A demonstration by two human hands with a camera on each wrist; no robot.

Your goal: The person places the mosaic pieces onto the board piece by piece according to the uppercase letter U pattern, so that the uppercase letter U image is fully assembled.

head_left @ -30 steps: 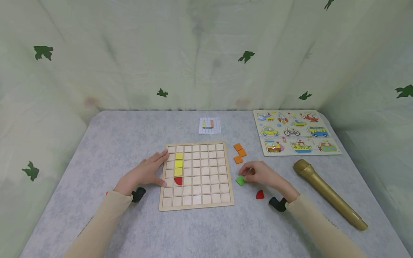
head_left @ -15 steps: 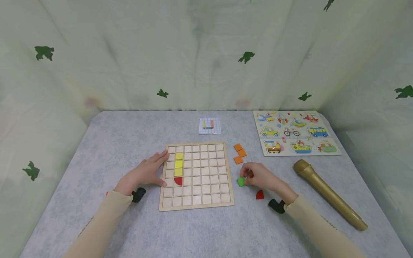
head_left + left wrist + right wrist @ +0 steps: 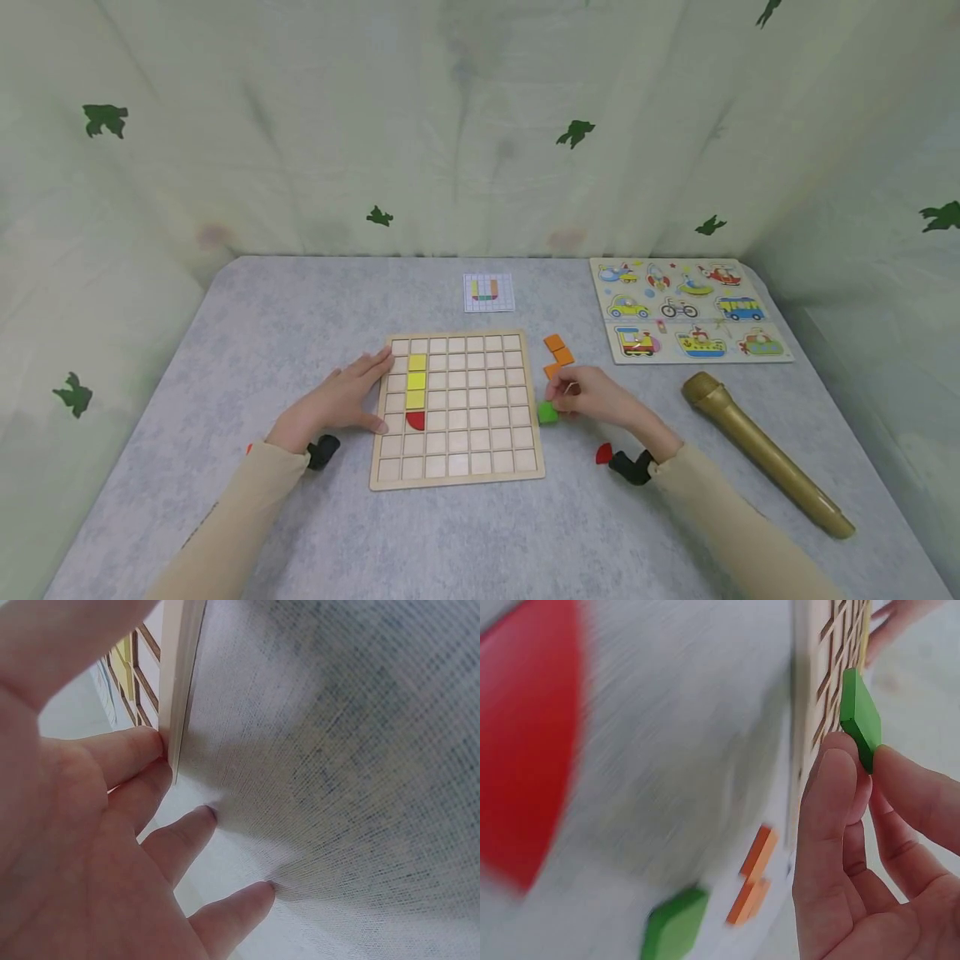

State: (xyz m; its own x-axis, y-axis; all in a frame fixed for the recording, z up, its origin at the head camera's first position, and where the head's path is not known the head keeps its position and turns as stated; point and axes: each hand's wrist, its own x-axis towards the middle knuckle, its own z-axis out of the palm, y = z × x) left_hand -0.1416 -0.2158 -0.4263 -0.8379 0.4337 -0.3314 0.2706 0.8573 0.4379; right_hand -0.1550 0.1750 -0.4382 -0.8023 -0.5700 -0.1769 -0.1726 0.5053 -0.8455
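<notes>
A wooden grid board lies on the table. In one of its columns sit yellow square tiles, with a red quarter-circle tile below them. My left hand, fingers spread, rests along the board's left edge; in the left wrist view fingertips touch the rim and the cloth. Just off the right edge, my right hand pinches a green square tile between thumb and fingers. A second green tile lies on the table in the right wrist view, hidden in the head view.
Several orange tiles lie right of the board, and a loose red quarter-circle tile is near the right wrist. A pattern card lies behind the board. Farther right are a vehicle picture puzzle and a gold microphone.
My right hand has lifted the green tile and carried it left to the board's right edge. The left hand and the board have stayed still.
</notes>
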